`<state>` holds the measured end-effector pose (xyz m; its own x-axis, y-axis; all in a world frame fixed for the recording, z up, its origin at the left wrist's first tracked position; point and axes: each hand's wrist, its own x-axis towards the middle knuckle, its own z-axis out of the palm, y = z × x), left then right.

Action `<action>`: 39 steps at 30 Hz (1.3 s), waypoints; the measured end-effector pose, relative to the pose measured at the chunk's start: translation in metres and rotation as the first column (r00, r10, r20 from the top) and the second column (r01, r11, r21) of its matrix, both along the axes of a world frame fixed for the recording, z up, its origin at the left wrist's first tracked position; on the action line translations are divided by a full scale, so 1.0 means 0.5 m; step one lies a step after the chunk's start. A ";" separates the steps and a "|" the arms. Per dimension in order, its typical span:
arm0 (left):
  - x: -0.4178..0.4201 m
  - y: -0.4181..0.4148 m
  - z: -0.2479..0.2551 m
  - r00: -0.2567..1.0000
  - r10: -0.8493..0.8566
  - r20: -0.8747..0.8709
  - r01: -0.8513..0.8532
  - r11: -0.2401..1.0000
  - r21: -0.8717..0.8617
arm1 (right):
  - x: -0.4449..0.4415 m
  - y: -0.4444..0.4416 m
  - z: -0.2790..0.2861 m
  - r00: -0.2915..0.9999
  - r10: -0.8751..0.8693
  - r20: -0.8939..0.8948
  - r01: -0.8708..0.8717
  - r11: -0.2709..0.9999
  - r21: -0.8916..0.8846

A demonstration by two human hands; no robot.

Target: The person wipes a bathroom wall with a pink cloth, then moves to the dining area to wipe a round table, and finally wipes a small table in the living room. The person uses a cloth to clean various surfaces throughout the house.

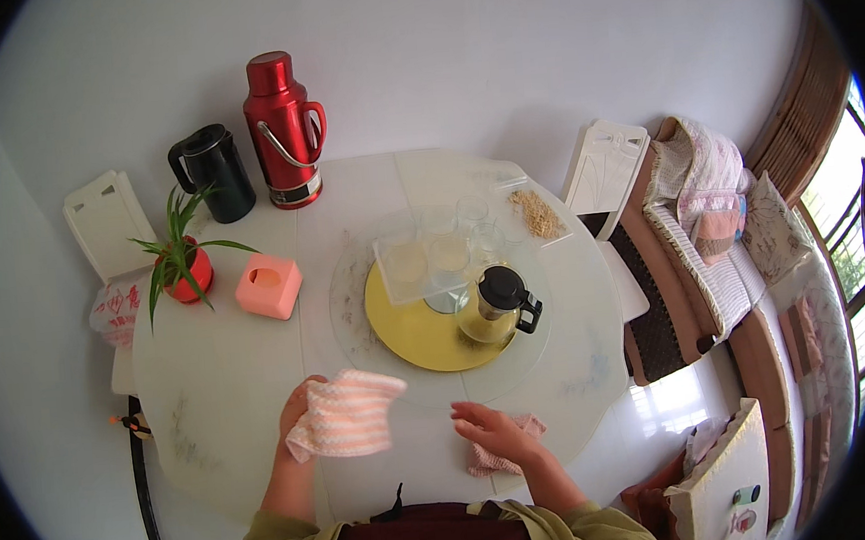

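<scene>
My left hand (pixel 301 411) grips a pink-and-white striped cloth (pixel 352 415) by its left side, above the near part of the white table (pixel 244 373). To the right, my right hand (pixel 495 431) is held with fingers extended and nothing in its grasp. A dusty-pink knitted cloth (pixel 491 460) lies partly under that hand; whether the two touch I cannot tell. Beyond both hands, a glass teapot with a black lid (pixel 501 288) stands on the round glass turntable (pixel 535 345), over its yellow disc (pixel 415 343). A clear tray (pixel 404 291) and several drinking glasses (pixel 450 254) are beside it.
A pink tissue box (pixel 269 285), a plant in a red pot (pixel 188 276), a black kettle (pixel 219 176) and a red thermos flask (pixel 284 137) stand at the left. Small tan pieces (pixel 538 214) lie at the right back. White chairs (pixel 606 167) flank the table.
</scene>
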<state>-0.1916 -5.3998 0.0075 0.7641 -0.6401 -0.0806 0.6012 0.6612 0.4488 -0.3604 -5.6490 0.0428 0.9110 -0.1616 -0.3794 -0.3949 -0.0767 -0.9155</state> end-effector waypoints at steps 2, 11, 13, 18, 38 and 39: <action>-0.010 -0.034 0.010 0.998 -0.020 -0.064 0.020 1.000 -0.006 | 0.042 0.026 0.020 0.995 -0.018 0.099 -0.004 0.975 0.222; -0.010 -0.067 0.007 0.979 -0.199 0.042 0.201 0.979 -0.024 | 0.095 0.047 -0.035 0.976 -0.214 0.026 0.131 0.684 0.718; -0.009 -0.053 0.047 0.966 -0.238 0.101 0.214 0.956 0.201 | 0.094 0.045 -0.013 0.959 -0.281 0.042 0.174 0.698 0.695; 0.032 0.007 0.064 0.854 -0.449 0.262 0.225 0.775 0.591 | 0.073 0.007 -0.038 0.976 -0.216 0.029 0.171 0.839 0.516; -0.057 0.138 -0.063 0.312 -0.831 0.460 -0.702 0.124 0.701 | -0.132 -0.040 -0.155 0.998 -0.060 -0.006 0.022 0.450 -0.893; -0.056 0.121 -0.076 0.236 -0.770 0.593 -0.755 0.239 0.611 | -0.140 -0.036 -0.160 0.998 -0.070 -0.001 0.029 0.439 -0.898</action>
